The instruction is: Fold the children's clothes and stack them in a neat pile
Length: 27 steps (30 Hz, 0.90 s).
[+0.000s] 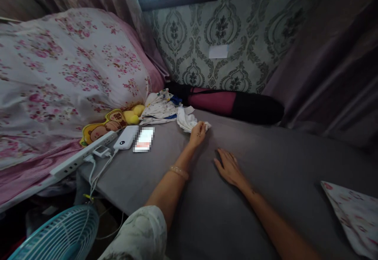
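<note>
My left hand [199,133], with a bangle on its wrist, is closed on a crumpled white cloth [186,120] near the middle of the grey surface [189,220]. The cloth bunches out to the left of the fingers, and a bit of it shows to their right. Lower and to the right, my right hand [228,167] lies open with its fingers stretched out, touching nothing but the grey surface. Just behind and left of the white cloth is a heap of patterned clothes [159,108].
A black and maroon long bag [218,103] lies along the wall. On the left are a phone [143,139], a power bank [128,137], a power strip [85,153], yellow plush toys [134,114] and a blue fan [63,236]. A folded printed cloth [352,212] lies at right.
</note>
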Tool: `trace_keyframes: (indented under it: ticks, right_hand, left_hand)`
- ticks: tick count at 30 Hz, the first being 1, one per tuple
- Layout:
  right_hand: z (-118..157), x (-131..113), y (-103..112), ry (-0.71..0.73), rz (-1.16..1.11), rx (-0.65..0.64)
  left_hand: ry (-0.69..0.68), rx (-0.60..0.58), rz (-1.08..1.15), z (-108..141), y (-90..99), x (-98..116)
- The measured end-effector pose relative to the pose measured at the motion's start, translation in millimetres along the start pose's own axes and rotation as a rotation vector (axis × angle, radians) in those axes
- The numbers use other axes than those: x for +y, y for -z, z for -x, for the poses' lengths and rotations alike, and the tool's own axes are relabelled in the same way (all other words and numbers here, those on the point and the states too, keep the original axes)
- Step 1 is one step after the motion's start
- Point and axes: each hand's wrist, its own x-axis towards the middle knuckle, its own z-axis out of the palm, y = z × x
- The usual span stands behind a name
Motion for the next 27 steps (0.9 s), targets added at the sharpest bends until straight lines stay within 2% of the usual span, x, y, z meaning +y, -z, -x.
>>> trace_keyframes:
  ticks: [3,7,11,14,18,22,27]
  right_hand:
    - [-5.5,10.4,-5.4,-0.069,-0.152,0.093]
    - [-20.8,22.4,-4.7,-0.167,-0.360,0.223]
    - [-39.9,20.7,2.8,-0.081,-0.412,0.274]
    - [-51.6,17.1,4.6,-0.048,-0.451,0.291]
    - [-57.9,24.1,13.7,-0.080,-0.494,0.256]
    - [-49.4,36.3,52.0,-0.167,-0.485,0.256]
    - [-23.4,28.8,123.7,-0.188,-0.416,0.207]
  left_hand:
    - [0.002,-0.088,0.029,13.2,-8.8,15.9]
    - [-0.040,-0.284,0.027,26.3,-7.0,38.4]
    - [-0.125,-0.470,0.016,29.7,2.9,55.3]
    - [-0.166,-0.527,0.018,27.5,11.1,61.2]
    - [-0.151,-0.503,0.033,23.9,21.6,59.6]
    - [-0.042,-0.457,0.168,22.9,30.7,53.8]
    - [-0.002,-0.544,0.344,25.5,35.5,59.1]
